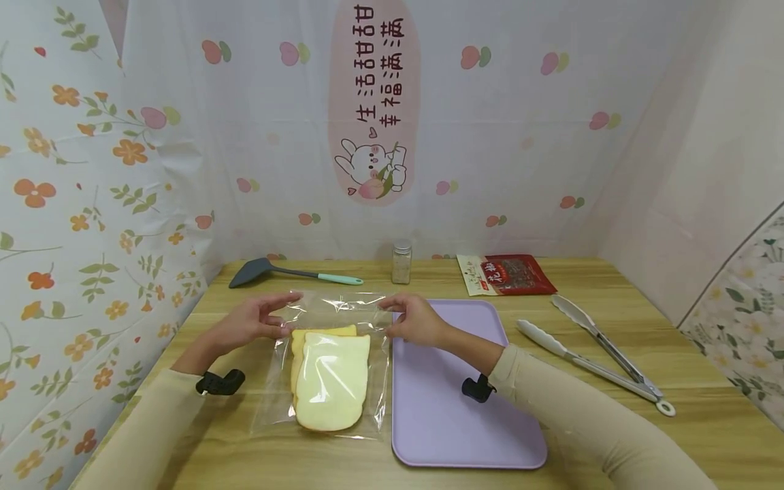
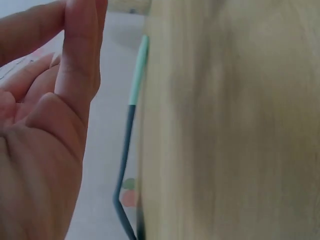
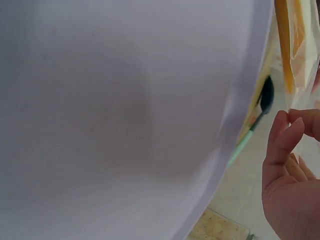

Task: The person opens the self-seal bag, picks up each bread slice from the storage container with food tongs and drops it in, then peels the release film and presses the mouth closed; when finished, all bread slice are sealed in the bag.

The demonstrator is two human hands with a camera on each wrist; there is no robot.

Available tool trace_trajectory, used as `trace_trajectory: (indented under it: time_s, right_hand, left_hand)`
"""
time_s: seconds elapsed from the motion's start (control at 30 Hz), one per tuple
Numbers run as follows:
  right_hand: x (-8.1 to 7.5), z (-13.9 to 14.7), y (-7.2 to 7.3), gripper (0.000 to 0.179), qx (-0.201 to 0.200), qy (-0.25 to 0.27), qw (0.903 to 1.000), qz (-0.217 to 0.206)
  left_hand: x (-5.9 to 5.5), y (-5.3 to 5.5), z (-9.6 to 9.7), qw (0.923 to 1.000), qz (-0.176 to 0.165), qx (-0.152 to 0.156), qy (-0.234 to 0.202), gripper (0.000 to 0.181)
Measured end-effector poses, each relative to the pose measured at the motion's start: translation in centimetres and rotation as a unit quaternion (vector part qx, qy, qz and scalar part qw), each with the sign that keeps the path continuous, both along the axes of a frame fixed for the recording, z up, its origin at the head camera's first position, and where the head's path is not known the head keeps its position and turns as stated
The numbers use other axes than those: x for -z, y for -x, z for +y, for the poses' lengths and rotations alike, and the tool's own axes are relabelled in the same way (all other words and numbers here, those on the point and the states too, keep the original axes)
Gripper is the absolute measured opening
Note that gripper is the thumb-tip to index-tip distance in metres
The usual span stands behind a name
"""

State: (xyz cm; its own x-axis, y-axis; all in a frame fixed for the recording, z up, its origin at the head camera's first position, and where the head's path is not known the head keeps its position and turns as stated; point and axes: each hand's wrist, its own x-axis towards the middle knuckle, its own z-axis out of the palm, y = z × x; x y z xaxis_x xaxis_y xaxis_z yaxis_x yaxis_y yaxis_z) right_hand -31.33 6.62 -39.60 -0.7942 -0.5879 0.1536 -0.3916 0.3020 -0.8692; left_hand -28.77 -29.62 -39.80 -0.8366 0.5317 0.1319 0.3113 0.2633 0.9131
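Note:
A clear plastic bag (image 1: 337,306) lies between my two hands, its upper end spread from side to side. Inside it, a pale bread slice (image 1: 333,381) overlaps a yellower bread slice (image 1: 298,340). My left hand (image 1: 251,321) holds the bag's upper left edge with thumb and fingers; the left wrist view shows this hand (image 2: 50,120) with its fingertips partly cut off. At the upper right edge, my right hand (image 1: 419,323) pinches the film. The right wrist view shows thumb and forefinger of that hand (image 3: 292,170) meeting at the bag (image 3: 300,95).
A lilac tray (image 1: 465,429) lies under my right forearm. Silver tongs (image 1: 603,371) rest to its right. Along the back are a turner with a mint handle (image 1: 339,278), a glass shaker jar (image 1: 401,264) and a red spice packet (image 1: 508,275). Patterned cloth encloses the table.

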Motion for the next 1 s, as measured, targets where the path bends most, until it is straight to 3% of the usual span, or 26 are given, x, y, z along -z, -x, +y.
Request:
trace_trajectory:
  time_s: [0.13,0.4,0.53,0.63,0.77,0.87,1.0]
  right_hand:
    - [0.6,-0.3,0.4,0.053,0.007,-0.013,0.9996,-0.025]
    - [1.2,-0.9,1.1,0.053,0.032,-0.052,0.9966,-0.055]
    - [1.1,-0.9,1.5,0.054,0.044,-0.098,0.9942,-0.012]
    - [0.7,-0.7,1.6,0.054,0.047,-0.138,0.9889,0.027]
    - [0.6,-0.2,1.7,0.055,0.038,-0.165,0.9847,0.043]
    - [0.5,0.4,1.6,0.058,0.031,-0.165,0.9845,0.051]
    - [0.3,1.3,1.2,0.059,0.023,-0.134,0.9887,0.064]
  left_hand:
    - [0.6,0.5,-0.1,0.9993,0.012,0.011,0.034,0.072]
    - [1.5,1.1,-0.4,0.9971,-0.015,0.013,0.073,0.072]
    - [1.7,1.3,-0.1,0.9946,-0.016,0.005,0.102,0.074]
    - [1.3,1.4,0.3,0.9924,-0.011,-0.024,0.12,0.072]
    - [0.7,1.1,1.0,0.9885,-0.011,-0.082,0.127,0.068]
    - [0.4,0.7,2.0,0.9842,0.022,-0.109,0.138,0.064]
    - [-0.1,-0.3,3.7,0.9723,0.097,-0.14,0.159,0.06]
